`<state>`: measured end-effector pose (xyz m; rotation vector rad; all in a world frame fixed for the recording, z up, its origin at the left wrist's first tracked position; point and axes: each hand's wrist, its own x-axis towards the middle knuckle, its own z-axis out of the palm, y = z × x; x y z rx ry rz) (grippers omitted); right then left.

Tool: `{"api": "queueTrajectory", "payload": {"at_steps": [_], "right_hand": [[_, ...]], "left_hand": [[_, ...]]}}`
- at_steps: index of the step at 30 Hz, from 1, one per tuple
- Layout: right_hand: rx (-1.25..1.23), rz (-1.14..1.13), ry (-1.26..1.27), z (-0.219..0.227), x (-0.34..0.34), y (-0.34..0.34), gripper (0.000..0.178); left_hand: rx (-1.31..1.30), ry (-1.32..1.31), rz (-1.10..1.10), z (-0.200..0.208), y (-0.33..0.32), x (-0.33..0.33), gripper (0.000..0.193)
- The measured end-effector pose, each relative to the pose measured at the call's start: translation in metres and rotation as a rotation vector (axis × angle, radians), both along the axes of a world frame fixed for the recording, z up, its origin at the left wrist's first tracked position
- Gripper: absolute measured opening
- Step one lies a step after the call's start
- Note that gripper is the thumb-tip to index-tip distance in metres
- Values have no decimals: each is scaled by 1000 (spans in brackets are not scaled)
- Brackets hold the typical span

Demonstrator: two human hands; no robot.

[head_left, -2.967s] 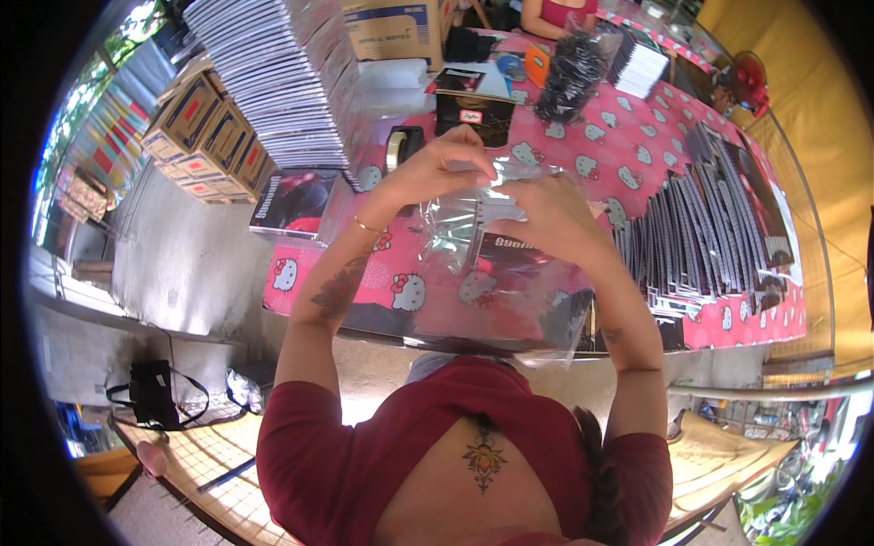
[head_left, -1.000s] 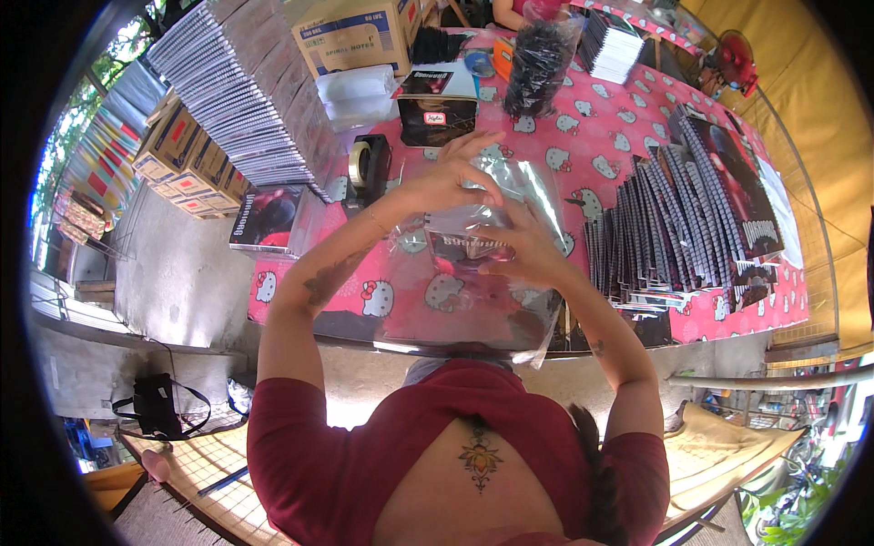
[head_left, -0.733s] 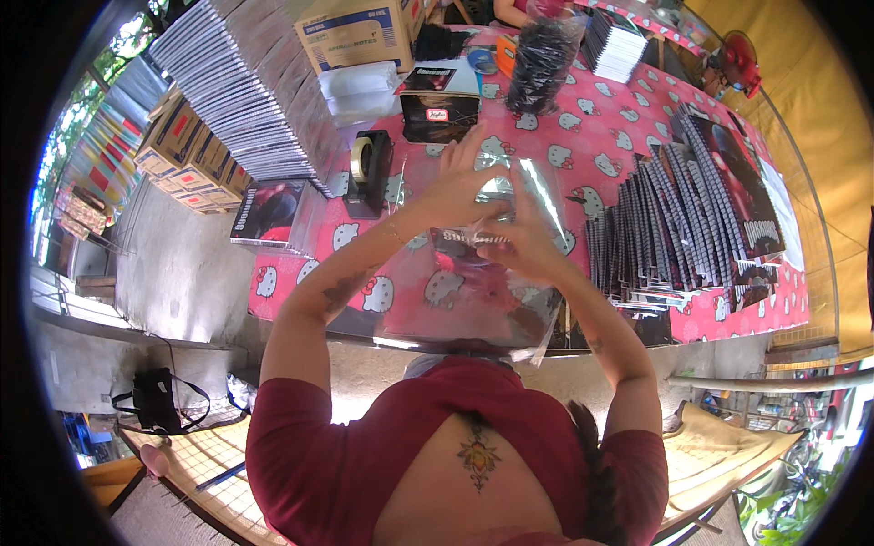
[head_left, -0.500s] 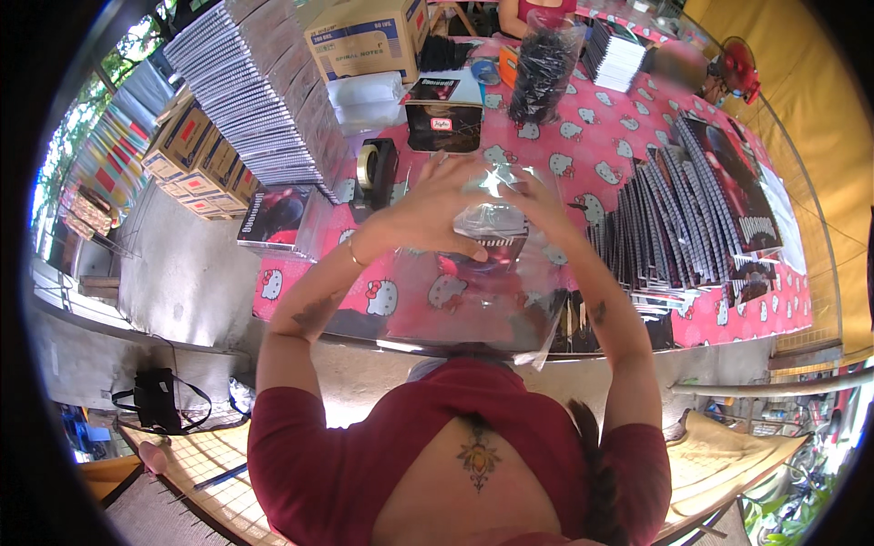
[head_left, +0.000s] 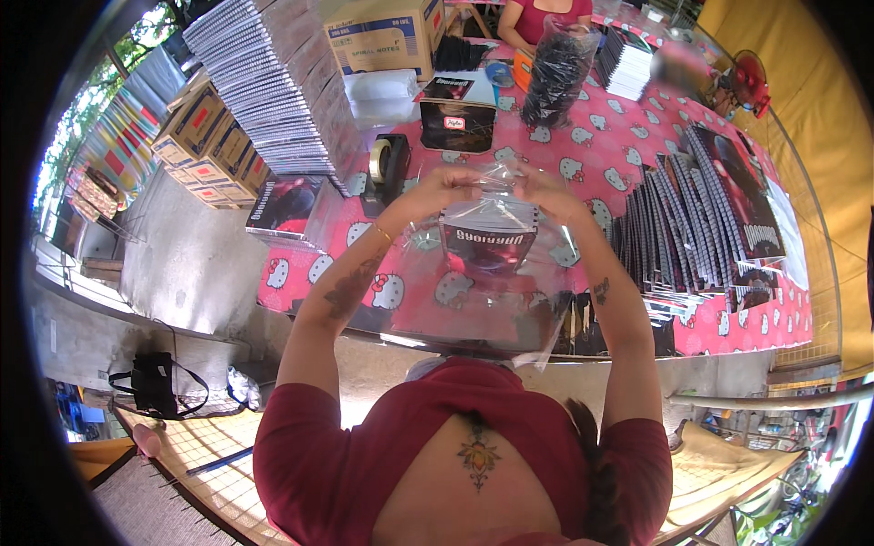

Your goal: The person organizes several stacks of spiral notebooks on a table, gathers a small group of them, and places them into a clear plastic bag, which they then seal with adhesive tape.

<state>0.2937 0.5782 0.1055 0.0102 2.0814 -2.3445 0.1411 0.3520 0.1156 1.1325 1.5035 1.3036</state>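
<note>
A small block of dark-covered spiral notebooks (head_left: 487, 247) stands in front of me on the pink table. Clear plastic film (head_left: 414, 300) lies under it and rises round its far side, catching the light. Above the block's far edge, my left hand (head_left: 443, 193) is closed, pinching the film with its fingertips. My right hand (head_left: 552, 193) grips the film opposite it, the two hands a short gap apart. The gathered film stands up between them. Some fingertips are hard to make out through the shiny plastic.
Left of my hands are a black tape dispenser (head_left: 386, 168), a wrapped notebook pack (head_left: 289, 211) and a tall notebook stack (head_left: 273, 91). Fanned spiral notebooks (head_left: 683, 223) lie at right. Farther back are a carton (head_left: 381, 41), a plastic-wrapped black bundle (head_left: 557, 77) and another person (head_left: 537, 20).
My hands have moved from spread over the notebooks to their far edge, now pinching the film. The notebook block's top and front cover show more fully. The view has shifted slightly.
</note>
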Motion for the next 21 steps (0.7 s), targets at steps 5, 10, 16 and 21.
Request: {"api": "queueTrajectory", "payload": {"at_steps": [5, 10, 16, 21], "right_hand": [[489, 50, 112, 21, 33, -28, 81], [929, -257, 338, 20, 63, -77, 48], [1010, -251, 219, 48, 53, -86, 23], [1071, -209, 2, 55, 38, -82, 32]], "left_hand": [[214, 408, 28, 21, -34, 24, 40], [340, 1121, 98, 15, -54, 53, 42], [111, 939, 82, 31, -42, 49, 27], [-180, 1083, 219, 46, -17, 63, 39]]}}
